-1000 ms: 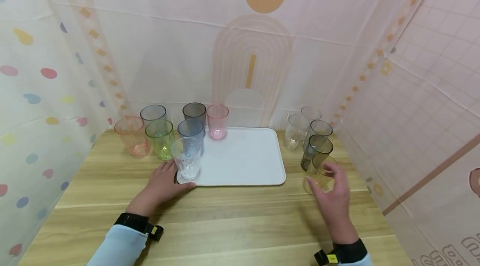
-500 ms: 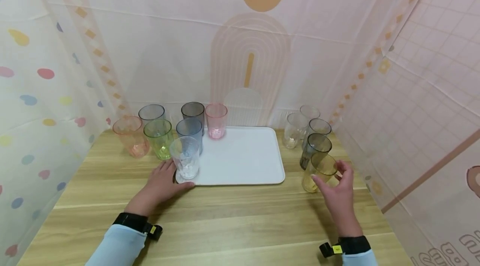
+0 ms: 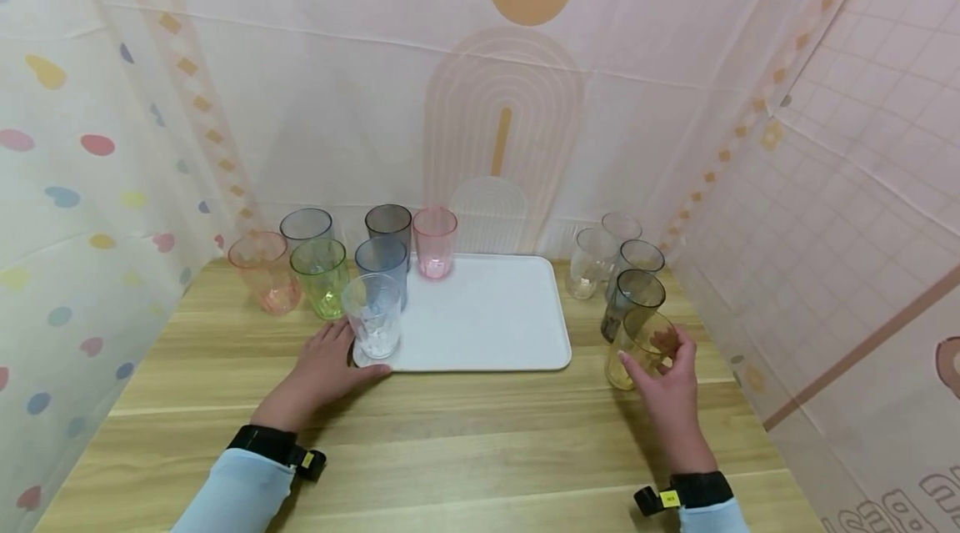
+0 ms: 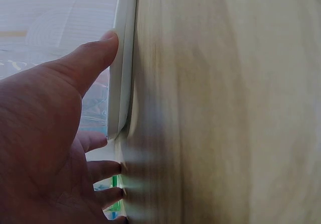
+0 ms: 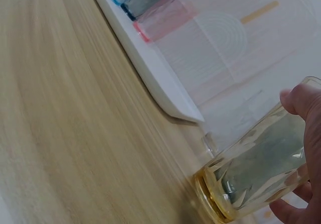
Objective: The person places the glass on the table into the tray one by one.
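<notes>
My left hand (image 3: 318, 370) rests at the near left corner of a white tray (image 3: 495, 316), its thumb on the front rim and its fingers stretched along the left side. Just beyond it on the tray stands a clear ribbed cup (image 3: 372, 320), with a blue cup (image 3: 384, 256), a dark grey cup (image 3: 388, 220) and a pink cup (image 3: 435, 243) behind. My right hand (image 3: 671, 399) holds a yellow see-through cup (image 5: 251, 174) at the right of the table, thumb on one side and fingers round the other. That cup is upright, its base at the wood.
Behind the yellow cup stand a dark cup (image 3: 633, 295), a grey-blue cup (image 3: 642, 256) and clear cups (image 3: 588, 266). Left of the tray are an orange cup (image 3: 258, 266), a green cup (image 3: 321, 283) and a greyish cup (image 3: 306, 224). Printed curtains (image 3: 337, 124) enclose the wooden table (image 3: 480, 450).
My right hand has shifted from over the yellow cup's near side to its right side, fingers now closer round it. My left hand stays at the tray corner.
</notes>
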`<state>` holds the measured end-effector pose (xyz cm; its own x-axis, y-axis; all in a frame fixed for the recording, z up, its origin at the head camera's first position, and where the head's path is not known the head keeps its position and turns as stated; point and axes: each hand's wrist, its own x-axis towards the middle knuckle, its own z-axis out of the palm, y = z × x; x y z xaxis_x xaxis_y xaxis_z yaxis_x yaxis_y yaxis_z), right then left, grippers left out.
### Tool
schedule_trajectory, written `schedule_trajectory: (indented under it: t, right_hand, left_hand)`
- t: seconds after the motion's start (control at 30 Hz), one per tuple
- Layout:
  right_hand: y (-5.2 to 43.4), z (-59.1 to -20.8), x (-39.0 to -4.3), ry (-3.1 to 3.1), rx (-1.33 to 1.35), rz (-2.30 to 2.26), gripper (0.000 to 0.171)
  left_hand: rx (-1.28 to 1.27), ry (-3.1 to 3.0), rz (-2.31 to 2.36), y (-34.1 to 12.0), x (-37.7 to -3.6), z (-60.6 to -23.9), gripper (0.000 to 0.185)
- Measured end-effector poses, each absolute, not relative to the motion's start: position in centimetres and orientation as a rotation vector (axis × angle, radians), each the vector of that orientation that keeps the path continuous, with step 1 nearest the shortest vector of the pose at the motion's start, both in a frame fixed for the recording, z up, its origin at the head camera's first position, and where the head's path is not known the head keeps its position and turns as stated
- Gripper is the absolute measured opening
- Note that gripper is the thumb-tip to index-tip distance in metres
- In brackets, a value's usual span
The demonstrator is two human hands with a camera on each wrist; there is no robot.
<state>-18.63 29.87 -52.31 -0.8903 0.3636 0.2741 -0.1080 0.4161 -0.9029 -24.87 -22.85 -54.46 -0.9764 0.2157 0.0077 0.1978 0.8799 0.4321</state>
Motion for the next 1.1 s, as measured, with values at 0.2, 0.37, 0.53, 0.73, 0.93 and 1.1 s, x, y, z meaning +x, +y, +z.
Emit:
schedule_trajectory:
  t: [0.2,0.37,0.53,0.73,0.93,1.1]
  right_hand:
    - [29.3,-51.9,-18.4,-2.234,-0.192,1.483,0.086]
    - [28.0,-51.0,-18.7,-2.240,-0.132,1.560,0.087]
    - [25.9,-50.6,-19.8,-2.258,-0.046,1.638,0.089]
    - [22.1,-50.3,-22.5,-2.280,0.114,1.693,0.087]
    - [17.4,-50.4,-25.6,-2.321,0.256,1.700,0.082]
    - [13.1,-50.1,-28.1,-2.305,0.371,1.754,0.082]
  left_hand:
    - [0.336,3.019,0.681,-22.9,-24.9,-54.5,0.125]
    - [0.335,3.019,0.685,-22.9,-24.9,-54.5,0.125]
    - [0.327,3.010,0.690,-23.0,-24.9,-54.5,0.125]
    - [0.342,3.020,0.694,-23.0,-24.9,-54.6,0.123]
    - [0.345,3.027,0.681,-22.8,-24.7,-54.5,0.122]
    - [0.331,3.029,0.673,-22.8,-24.5,-54.3,0.123]
